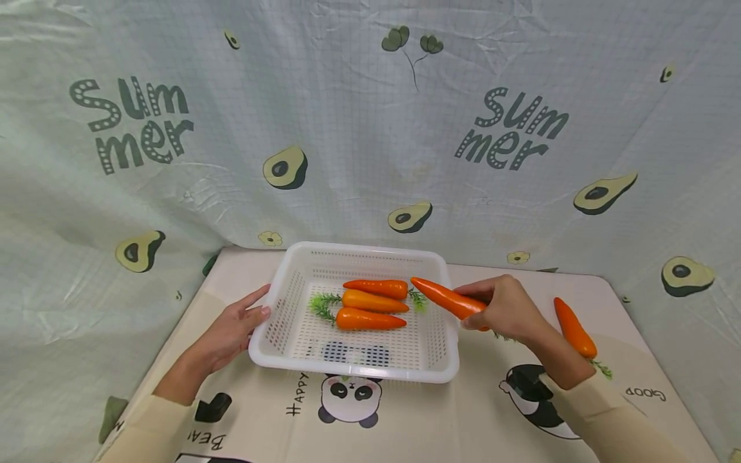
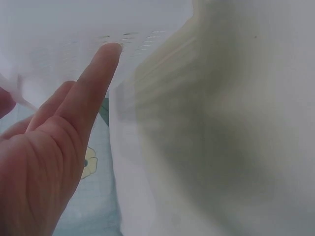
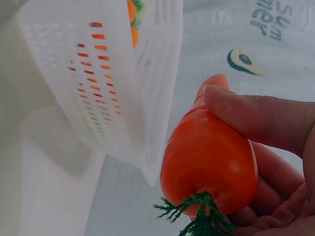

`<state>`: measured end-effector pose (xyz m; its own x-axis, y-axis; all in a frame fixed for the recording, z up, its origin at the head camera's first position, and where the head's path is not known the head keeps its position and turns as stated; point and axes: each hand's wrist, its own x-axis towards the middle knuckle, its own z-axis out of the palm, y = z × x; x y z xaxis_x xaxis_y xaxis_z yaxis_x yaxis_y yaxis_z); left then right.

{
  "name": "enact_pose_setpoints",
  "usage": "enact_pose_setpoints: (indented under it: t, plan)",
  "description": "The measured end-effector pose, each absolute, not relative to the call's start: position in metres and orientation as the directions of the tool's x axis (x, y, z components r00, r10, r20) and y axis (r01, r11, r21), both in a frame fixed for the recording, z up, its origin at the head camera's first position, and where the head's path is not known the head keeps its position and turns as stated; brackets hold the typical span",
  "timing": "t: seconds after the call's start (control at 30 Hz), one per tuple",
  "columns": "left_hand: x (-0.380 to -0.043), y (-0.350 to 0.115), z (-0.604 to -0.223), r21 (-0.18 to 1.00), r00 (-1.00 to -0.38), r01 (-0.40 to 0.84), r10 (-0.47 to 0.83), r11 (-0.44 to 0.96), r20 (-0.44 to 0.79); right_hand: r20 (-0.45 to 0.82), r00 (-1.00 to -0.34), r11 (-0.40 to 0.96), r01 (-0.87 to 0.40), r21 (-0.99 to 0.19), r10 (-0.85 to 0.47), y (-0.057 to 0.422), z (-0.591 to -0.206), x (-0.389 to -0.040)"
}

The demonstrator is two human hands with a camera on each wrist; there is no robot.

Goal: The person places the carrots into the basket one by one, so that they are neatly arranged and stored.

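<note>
A white plastic basket [image 1: 353,374] with slotted walls stands at the middle of the table. Three orange carrots, among them a front one [image 1: 370,319], lie in it side by side with green tops. My right hand [image 1: 505,308] holds another carrot [image 1: 442,298] just off the basket's right rim, its tip reaching over the rim. In the right wrist view, thumb and fingers grip this carrot [image 3: 209,157], its leafy end towards the camera. My left hand [image 1: 234,329] is at the basket's left side, fingers nearly straight along the outer wall [image 2: 142,29].
One more carrot [image 1: 575,329] lies on the table at the right, beyond my right forearm. The tablecloth [image 1: 440,424] carries panda prints and lettering. A curtain [image 1: 359,116] with avocado prints hangs behind the table and along both sides.
</note>
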<state>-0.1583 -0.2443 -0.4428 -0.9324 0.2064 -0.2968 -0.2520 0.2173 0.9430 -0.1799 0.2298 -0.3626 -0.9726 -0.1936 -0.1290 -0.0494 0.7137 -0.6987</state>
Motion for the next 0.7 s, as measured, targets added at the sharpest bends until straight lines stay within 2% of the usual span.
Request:
enact_pose_setpoints:
  t: [0.7]
  plan:
    - [-0.157, -0.246, -0.442, 0.943, -0.931, -0.257, 0.208, 0.213, -0.3, -0.104, -0.947, 0.686, -0.142, -0.713, -0.304, 0.204, -0.361, -0.189]
